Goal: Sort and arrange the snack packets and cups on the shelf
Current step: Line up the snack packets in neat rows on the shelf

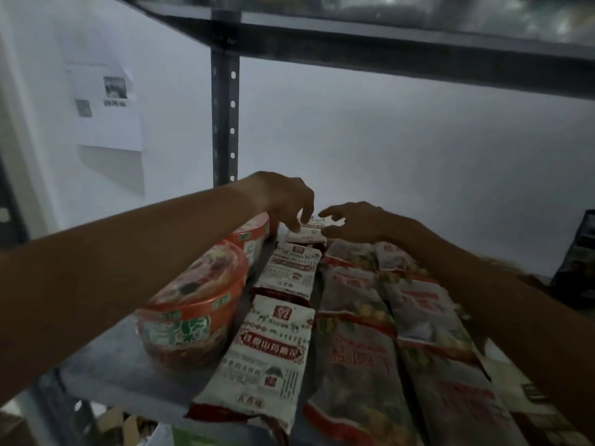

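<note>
Head view: rear white packet [307,232] lies between both hands' fingertips.

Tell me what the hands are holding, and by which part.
Both hands meet at the rearmost white packet: left hand at its left edge, right hand at its right edge. Whether either actually grips it cannot be told.

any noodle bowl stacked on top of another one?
No: the two orange noodle bowls, front and back, stand one behind the other on the shelf, left of the white packets.

Far cup [254,235]: mostly behind left forearm. Dark bag [576,262]: cut by right edge. Wall paper [109,107]: print blurred.
</note>
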